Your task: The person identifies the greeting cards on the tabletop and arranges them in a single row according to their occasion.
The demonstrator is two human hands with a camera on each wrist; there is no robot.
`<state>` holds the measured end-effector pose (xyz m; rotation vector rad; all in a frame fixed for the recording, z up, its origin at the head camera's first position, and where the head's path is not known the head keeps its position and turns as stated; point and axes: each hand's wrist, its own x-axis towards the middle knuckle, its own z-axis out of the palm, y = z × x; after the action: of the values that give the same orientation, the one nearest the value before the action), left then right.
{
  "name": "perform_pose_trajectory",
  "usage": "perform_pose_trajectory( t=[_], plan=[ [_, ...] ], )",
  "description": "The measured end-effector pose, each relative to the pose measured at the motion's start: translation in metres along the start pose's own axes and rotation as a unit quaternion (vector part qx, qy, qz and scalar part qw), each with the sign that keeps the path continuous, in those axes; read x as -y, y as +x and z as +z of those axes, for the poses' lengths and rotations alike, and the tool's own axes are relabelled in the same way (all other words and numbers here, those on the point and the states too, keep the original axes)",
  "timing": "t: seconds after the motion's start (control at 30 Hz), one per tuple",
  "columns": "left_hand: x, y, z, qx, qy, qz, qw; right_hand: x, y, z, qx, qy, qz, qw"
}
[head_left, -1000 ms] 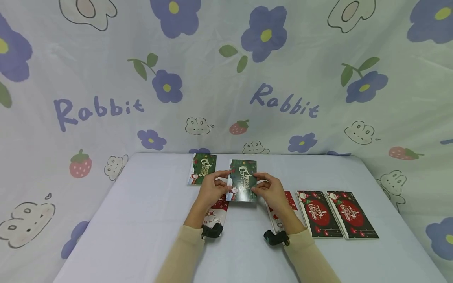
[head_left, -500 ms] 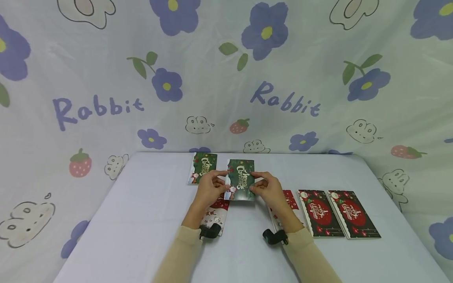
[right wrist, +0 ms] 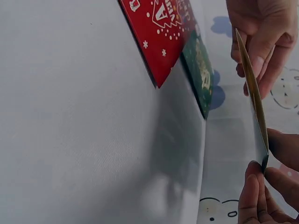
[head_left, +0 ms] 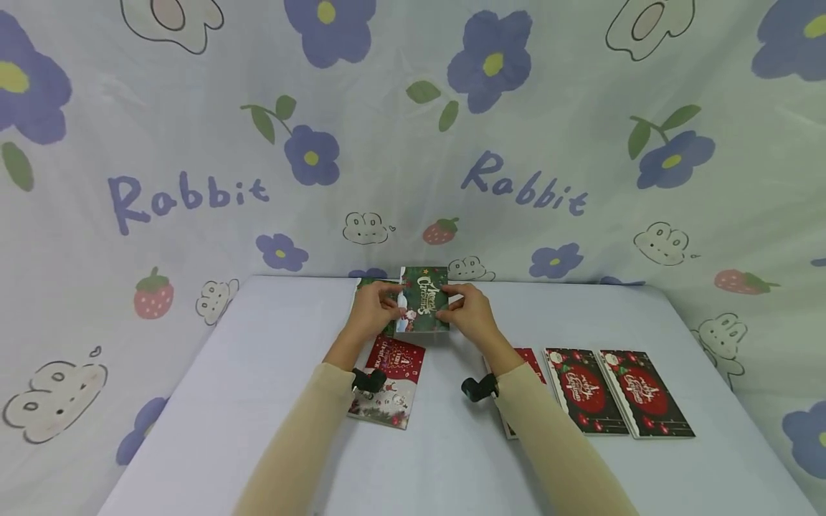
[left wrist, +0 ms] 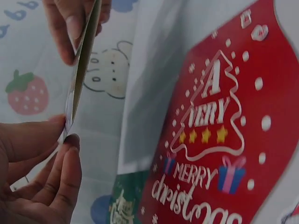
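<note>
In the head view, a green Christmas card (head_left: 424,301) is held up over the far side of the table. My left hand (head_left: 372,312) pinches its left edge, and my right hand (head_left: 473,313) pinches its right edge. Both wrist views show this card nearly edge-on, between fingertips and thumbs. Another green card (left wrist: 124,200) lies on the table, mostly hidden behind my left hand in the head view. A red and white Christmas card (head_left: 400,362) lies below my left hand, partly covered by the wrist camera.
Two dark cards with red circles, the nearer one (head_left: 586,390) and the outer one (head_left: 647,393), lie at the right of the white table (head_left: 245,401). My right forearm partly covers another red card (head_left: 529,358). A patterned cloth (head_left: 387,143) hangs behind the table.
Both hands have carried the green card away from me and slightly left. It now overlaps the view of the other green card. More of the left red card has come into sight.
</note>
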<state>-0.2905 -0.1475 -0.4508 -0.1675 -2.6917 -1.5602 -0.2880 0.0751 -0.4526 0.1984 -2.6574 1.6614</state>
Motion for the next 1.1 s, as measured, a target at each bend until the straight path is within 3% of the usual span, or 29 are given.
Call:
perform_pose_trajectory(
  t=[0.3, 0.6, 1.1],
  plan=[
    [0.011, 0.018, 0.002, 0.009, 0.042, -0.047, 0.998, -0.002, 0.016, 0.015, 0.002, -0.035, 0.026, 0.999],
    [0.023, 0.025, 0.007, 0.026, 0.096, -0.035, 0.9945, -0.011, 0.022, 0.027, 0.001, -0.058, 0.046, 0.997],
    [0.029, 0.024, 0.017, 0.017, 0.094, -0.049, 0.9942, -0.023, 0.027, 0.034, 0.014, -0.086, 0.054, 0.995]
  ],
)
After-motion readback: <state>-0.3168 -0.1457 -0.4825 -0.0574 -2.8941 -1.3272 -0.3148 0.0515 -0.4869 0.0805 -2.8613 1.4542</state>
